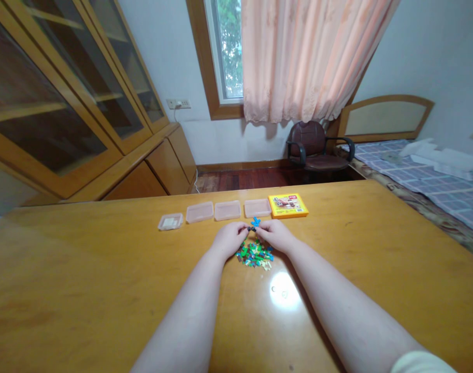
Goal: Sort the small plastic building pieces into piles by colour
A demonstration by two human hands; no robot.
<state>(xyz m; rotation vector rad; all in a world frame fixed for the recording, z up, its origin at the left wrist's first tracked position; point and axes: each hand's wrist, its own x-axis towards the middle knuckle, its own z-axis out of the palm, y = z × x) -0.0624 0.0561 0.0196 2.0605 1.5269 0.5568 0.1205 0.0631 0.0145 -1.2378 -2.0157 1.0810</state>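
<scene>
My left hand [229,241] and my right hand [277,235] meet over the table with fingers pinched together. Between the fingertips are small dark building bricks [252,229], one end at each hand; whether they are joined I cannot make out. Just beyond the fingers sit several blue pieces [256,221] in a little group. Below the hands lies a loose pile of small bricks [255,254] in green, blue, brown and cream, partly hidden by my left hand.
Along the wooden table's [123,290] far side stand clear plastic trays, among them a wide tray [227,210] and a smaller box [170,221] with a pale label. A yellow box [288,205] is at the right end of that row. Beyond the table is a brown armchair [317,147].
</scene>
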